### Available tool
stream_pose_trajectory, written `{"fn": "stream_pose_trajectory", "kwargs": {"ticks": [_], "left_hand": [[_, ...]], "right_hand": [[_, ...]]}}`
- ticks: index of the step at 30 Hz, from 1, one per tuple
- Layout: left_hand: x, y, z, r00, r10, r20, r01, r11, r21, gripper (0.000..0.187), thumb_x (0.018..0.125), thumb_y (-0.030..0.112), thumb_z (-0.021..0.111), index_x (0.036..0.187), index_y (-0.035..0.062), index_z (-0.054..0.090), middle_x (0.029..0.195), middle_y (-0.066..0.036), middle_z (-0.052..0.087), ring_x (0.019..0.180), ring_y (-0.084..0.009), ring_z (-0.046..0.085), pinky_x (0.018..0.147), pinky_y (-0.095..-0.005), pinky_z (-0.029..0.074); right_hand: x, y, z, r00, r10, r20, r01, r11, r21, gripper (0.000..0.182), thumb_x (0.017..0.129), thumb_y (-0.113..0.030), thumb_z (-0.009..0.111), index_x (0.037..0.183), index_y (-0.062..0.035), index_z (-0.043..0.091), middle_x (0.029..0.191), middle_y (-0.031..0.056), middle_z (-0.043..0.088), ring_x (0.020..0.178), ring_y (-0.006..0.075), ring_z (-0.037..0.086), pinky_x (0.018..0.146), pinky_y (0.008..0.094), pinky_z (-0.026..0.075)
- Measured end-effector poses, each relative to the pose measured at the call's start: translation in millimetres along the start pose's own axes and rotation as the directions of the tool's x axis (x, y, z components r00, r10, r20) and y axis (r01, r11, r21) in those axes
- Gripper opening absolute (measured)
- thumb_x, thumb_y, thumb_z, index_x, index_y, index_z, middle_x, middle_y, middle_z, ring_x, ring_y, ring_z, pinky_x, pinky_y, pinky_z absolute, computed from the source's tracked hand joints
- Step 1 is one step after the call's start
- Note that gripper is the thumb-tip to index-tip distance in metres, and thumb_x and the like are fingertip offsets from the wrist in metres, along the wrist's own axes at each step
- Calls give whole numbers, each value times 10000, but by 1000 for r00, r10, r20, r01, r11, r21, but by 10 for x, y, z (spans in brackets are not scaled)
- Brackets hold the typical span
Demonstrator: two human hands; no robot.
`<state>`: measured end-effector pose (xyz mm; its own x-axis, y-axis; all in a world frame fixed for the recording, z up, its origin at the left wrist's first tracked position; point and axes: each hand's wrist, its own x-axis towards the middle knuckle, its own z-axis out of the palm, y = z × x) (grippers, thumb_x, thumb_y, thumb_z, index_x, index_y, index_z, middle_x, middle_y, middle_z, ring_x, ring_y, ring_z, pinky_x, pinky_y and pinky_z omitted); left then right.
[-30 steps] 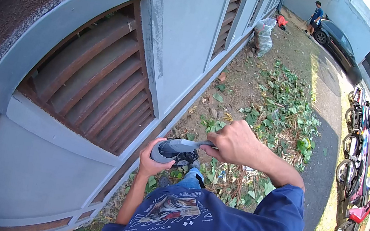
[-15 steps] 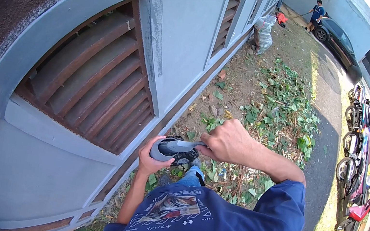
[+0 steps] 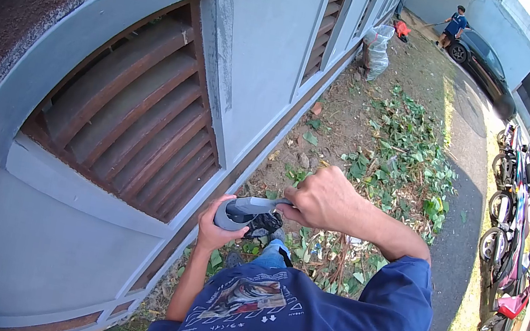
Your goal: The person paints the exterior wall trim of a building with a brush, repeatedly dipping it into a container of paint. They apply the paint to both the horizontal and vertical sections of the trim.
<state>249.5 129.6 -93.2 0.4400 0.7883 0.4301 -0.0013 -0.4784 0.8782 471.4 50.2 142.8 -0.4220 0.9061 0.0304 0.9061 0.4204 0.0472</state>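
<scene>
My left hand point(image 3: 209, 224) is wrapped around a small grey paint cup point(image 3: 228, 221), its fingers along the side and under the rim. A grey-coated paintbrush point(image 3: 260, 205) is pinched in my right hand point(image 3: 327, 200), thumb and fingers closed on its handle. The brush lies nearly level, with its broad end over the mouth of the cup. Inside the cup the surface looks dark grey. Behind the cup, lower down, a crumpled black plastic bag point(image 3: 263, 225) shows near my leg.
To my left runs a grey-painted wall point(image 3: 265, 39) with brown louvres point(image 3: 142, 103). Cut leaves point(image 3: 407, 154) litter the ground. Further off are a clear plastic sack point(image 3: 376, 51), a person point(image 3: 454, 25) by a dark car point(image 3: 483, 55), and parked motorcycles point(image 3: 500, 205) along the right.
My right hand has shifted slightly left and up, bringing the brush further across the cup's mouth. My left hand and the cup have hardly moved.
</scene>
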Motion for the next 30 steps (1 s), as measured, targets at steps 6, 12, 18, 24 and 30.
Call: {"fn": "stream_pose_trajectory", "kwargs": {"ticks": [6, 12, 18, 24, 30], "left_hand": [[11, 66, 15, 999, -52, 17, 52, 998, -41, 750, 538, 122, 915, 1204, -14, 597, 1099, -109, 680, 1005, -172, 651, 902, -325, 516], [-5, 20, 41, 999, -37, 16, 38, 997, -71, 749, 541, 118, 912, 1208, -10, 597, 1118, -109, 673, 1022, -179, 646, 909, -329, 513], [-7, 44, 56, 1000, -22, 20, 23, 998, -61, 731, 553, 111, 904, 1203, -15, 596, 1128, -109, 667, 1036, -183, 641, 925, -335, 505], [-18, 46, 39, 999, -32, 16, 33, 997, -72, 743, 555, 131, 914, 1215, 3, 600, 1165, -138, 669, 1045, -219, 666, 915, -343, 520], [-58, -15, 30, 999, -42, -10, 41, 996, -81, 758, 553, 149, 914, 1228, 10, 597, 1169, -139, 669, 1088, -233, 654, 954, -361, 505]], "right_hand": [[-22, -8, -8, 1000, 1, 20, 0, 1000, -19, 394, 851, -382, 665, 665, -34, 649, 517, 112, 586, 534, 302, 651, 501, 412, 506], [-53, -30, -7, 1000, 0, -15, 0, 1000, -23, 393, 842, -382, 671, 655, -37, 651, 508, 110, 579, 529, 297, 649, 492, 411, 504], [-53, -49, -17, 1000, -15, -19, 14, 999, -39, 386, 831, -375, 681, 653, -34, 649, 512, 113, 581, 524, 297, 647, 491, 412, 505], [-48, -108, -18, 999, -21, -43, 19, 999, -41, 377, 831, -373, 684, 665, -36, 649, 515, 113, 580, 524, 301, 646, 494, 409, 506], [-82, -128, -55, 999, -17, -39, 15, 999, -35, 368, 837, -378, 680, 679, -47, 654, 505, 107, 569, 510, 298, 635, 481, 412, 491]]}}
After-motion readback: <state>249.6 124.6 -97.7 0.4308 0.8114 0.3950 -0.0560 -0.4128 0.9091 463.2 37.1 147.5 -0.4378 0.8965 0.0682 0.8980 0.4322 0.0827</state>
